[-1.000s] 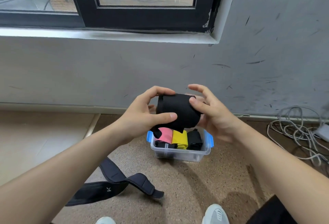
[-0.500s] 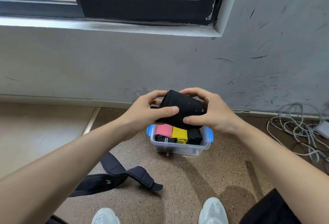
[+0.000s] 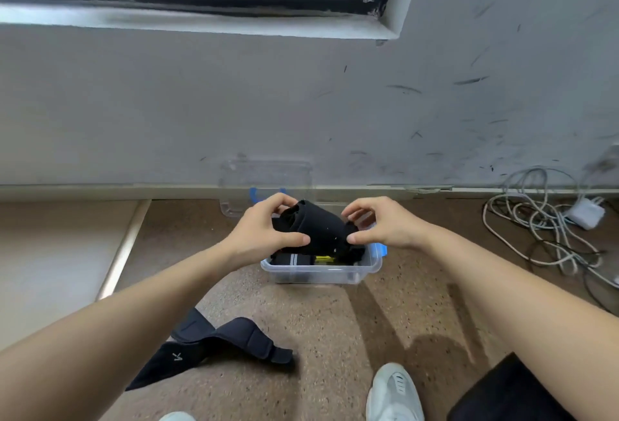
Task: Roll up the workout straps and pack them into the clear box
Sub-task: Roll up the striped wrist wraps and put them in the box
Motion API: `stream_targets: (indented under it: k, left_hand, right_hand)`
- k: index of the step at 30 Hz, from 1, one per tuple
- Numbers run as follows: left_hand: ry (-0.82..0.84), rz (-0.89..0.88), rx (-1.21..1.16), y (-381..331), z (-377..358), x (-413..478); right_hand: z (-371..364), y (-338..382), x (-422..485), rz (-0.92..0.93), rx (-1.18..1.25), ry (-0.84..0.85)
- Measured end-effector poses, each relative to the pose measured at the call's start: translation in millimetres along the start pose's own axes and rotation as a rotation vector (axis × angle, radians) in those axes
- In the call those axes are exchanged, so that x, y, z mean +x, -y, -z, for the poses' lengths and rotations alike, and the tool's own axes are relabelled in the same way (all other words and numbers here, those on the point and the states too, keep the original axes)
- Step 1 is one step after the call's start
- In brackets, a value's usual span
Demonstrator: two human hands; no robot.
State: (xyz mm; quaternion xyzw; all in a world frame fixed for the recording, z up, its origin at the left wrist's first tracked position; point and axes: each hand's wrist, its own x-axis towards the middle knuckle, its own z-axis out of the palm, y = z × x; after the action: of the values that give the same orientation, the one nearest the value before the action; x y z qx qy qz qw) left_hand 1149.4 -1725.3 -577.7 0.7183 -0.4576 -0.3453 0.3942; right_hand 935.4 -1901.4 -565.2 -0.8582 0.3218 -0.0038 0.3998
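Your left hand (image 3: 264,236) grips the rolled black strap (image 3: 315,229). The thumb lies along its near side and the fingers curl over the far top edge. Your right hand (image 3: 385,226) takes the roll's other end, with the thumb tip pressed to the near corner and the fingers arched over the back. Whether those fingertips touch the cloth you cannot tell from here.

The roll sits tilted, directly above the clear box (image 3: 335,275), and its lower edge dips past the box rim.

Inside the box, under the roll:
- a yellow roll (image 3: 323,258), only a sliver of it showing
- a black band with a grey stripe (image 3: 289,258) against the box's left end

A blue latch (image 3: 380,249) shows at the box's right end.

The clear lid (image 3: 264,182) stands behind the box, leaning on the grey wall (image 3: 301,102).

A loose black padded strap (image 3: 214,350) lies unrolled on the speckled floor (image 3: 335,320), nearer to you than the box and off to its left.

White cables (image 3: 542,219) and a white charger (image 3: 586,213) lie well to the box's right, by the wall.

Your white shoe (image 3: 393,394) is on the floor on the near side of the box.
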Motion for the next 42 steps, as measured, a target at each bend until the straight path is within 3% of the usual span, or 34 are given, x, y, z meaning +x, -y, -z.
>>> stream_targets:
  k: [3, 9, 16, 23, 33, 37, 42]
  left_hand:
    - [-0.026, 0.019, -0.003, 28, -19, 14]
    - [-0.016, 0.046, -0.032, 67, -50, 48]
    - [0.054, 0.059, -0.004, 94, -84, 96]
    - [0.254, 0.041, 0.062, 113, -113, 132]
    - [0.439, 0.002, 0.376, 122, -119, 142]
    - [0.551, 0.161, 0.216, 111, -121, 147]
    - [0.668, 0.153, 0.265, 110, -127, 151]
  right_hand:
    - [-10, -46, 10, -0.159, -0.117, -0.041]
    - [-40, -101, 32, -0.245, -0.198, -0.037]
    - [-76, -129, 36, -0.347, -0.011, -0.065]
    - [-75, -132, 31, -0.310, 0.020, -0.067]
    - [-78, -129, 26, -0.309, 0.000, -0.072]
    - [-82, -129, 22, -0.314, -0.012, -0.087]
    - [-88, -126, 11, -0.307, -0.055, -0.122]
